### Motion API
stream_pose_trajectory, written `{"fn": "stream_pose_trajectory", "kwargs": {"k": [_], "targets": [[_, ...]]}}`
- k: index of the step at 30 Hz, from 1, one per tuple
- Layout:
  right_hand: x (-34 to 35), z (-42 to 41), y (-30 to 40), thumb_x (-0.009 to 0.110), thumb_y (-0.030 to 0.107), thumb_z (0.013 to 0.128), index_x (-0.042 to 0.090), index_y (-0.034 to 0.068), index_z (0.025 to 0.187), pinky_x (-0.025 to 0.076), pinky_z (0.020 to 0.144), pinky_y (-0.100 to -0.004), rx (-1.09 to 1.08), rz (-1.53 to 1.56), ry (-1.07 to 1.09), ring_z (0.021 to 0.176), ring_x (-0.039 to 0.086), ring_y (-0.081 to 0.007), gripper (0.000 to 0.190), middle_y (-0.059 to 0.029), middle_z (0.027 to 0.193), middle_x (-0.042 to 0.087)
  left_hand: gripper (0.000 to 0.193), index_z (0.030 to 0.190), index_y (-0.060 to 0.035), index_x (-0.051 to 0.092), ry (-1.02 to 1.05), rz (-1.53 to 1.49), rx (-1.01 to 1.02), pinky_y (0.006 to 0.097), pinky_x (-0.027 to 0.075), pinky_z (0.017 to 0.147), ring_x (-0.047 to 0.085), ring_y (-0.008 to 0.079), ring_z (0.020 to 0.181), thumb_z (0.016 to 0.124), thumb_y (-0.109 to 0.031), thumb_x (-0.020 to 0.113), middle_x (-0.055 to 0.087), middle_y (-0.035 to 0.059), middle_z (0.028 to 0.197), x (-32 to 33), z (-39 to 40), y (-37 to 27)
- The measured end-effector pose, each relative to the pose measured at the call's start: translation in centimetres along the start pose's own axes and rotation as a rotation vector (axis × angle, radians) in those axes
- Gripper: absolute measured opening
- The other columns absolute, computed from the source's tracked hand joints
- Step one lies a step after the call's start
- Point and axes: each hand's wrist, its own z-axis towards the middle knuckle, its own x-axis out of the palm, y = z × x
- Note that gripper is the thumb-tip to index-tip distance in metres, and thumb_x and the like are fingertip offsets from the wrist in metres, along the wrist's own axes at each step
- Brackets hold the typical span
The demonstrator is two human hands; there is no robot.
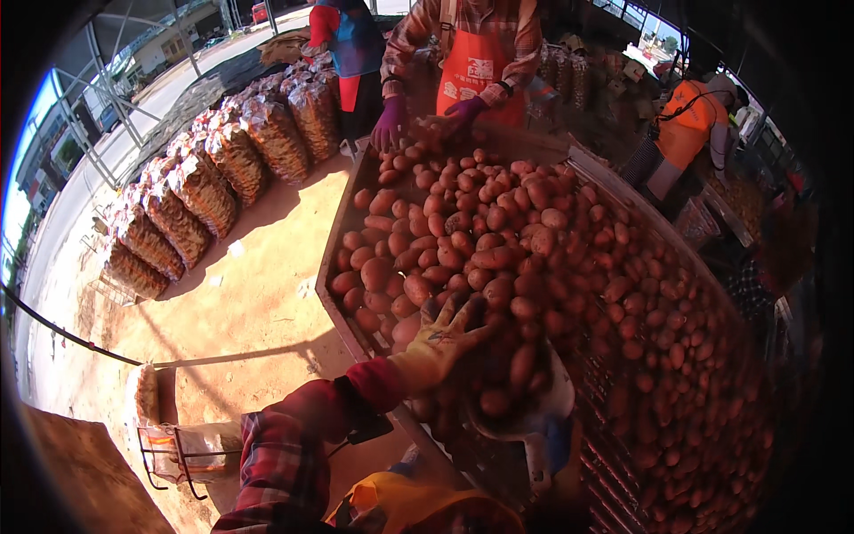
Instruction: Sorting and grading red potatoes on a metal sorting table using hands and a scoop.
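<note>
My left hand [444, 337], in a yellow work glove with dark fingertips, lies with its fingers spread over the reddish potatoes [497, 257] heaped on a metal-edged sorting table. Just right of it is a pale scoop [566, 394] with several potatoes in and over its mouth. My right hand [559, 444] is at the scoop's handle side, dim and partly hidden; a blue part of its glove shows, and it appears closed on the scoop. Potatoes also cover the slatted part of the table [604, 400] on the right.
Opposite, a person in a red apron [467, 73] has purple-gloved hands at the table's far end. Another person in blue stands beside them; one in orange [687, 123] bends at the right. Filled mesh sacks [200, 193] line the left. A metal rack [180, 454] holds a bag.
</note>
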Motion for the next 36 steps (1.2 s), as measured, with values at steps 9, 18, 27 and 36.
{"fn": "stream_pose_trajectory", "kwargs": {"k": [9,18,27,36], "targets": [[1.2,2.1,1.4,0.068,0.023,0.090,0.046,0.004,0.139,0.046,0.096,-0.0385,-0.040,-0.011,-0.004,0.108,0.059,-0.0279,0.056,-0.0180,0.123,0.057,0.065,0.147,-0.0330,0.048,0.037,0.141,-0.143,0.0711,0.020,0.116,0.019,0.0450,0.152,0.086,-0.042,0.070,0.025,0.0245,0.160,1.6,5.4,2.8],[0.5,8.0,5.1,0.069,0.022,0.089,0.044,0.004,0.141,0.046,0.098,-0.0400,-0.183,-0.159,-0.101,0.111,0.059,-0.0295,0.061,-0.0194,0.126,0.056,0.056,0.151,-0.0318,0.048,0.080,-0.233,-0.322,0.0461,0.027,0.122,0.023,0.0426,0.152,0.097,-0.035,0.062,0.024,0.0203,0.165,-0.9,9.2,9.0],[-0.7,14.8,12.2,0.070,0.021,0.087,0.042,0.004,0.144,0.045,0.101,-0.0415,-0.205,-0.463,-0.200,0.114,0.058,-0.0310,0.066,-0.0209,0.129,0.054,0.080,0.160,-0.0273,0.028,-0.127,0.034,-0.530,0.0553,0.023,0.122,0.019,0.0481,0.151,0.091,-0.043,0.067,0.023,0.0221,0.163,-2.2,-10.1,4.7],[-3.4,18.8,15.9,0.071,0.020,0.086,0.039,0.004,0.146,0.044,0.103,-0.0430,-0.143,-0.681,-0.347,0.117,0.057,-0.0326,0.070,-0.0223,0.132,0.052,0.083,0.163,-0.0264,0.020,-0.054,0.230,-0.560,0.0735,0.013,0.116,0.010,0.0446,0.155,0.090,-0.006,0.054,0.019,0.0200,0.167,0.9,-5.8,5.5]]}}
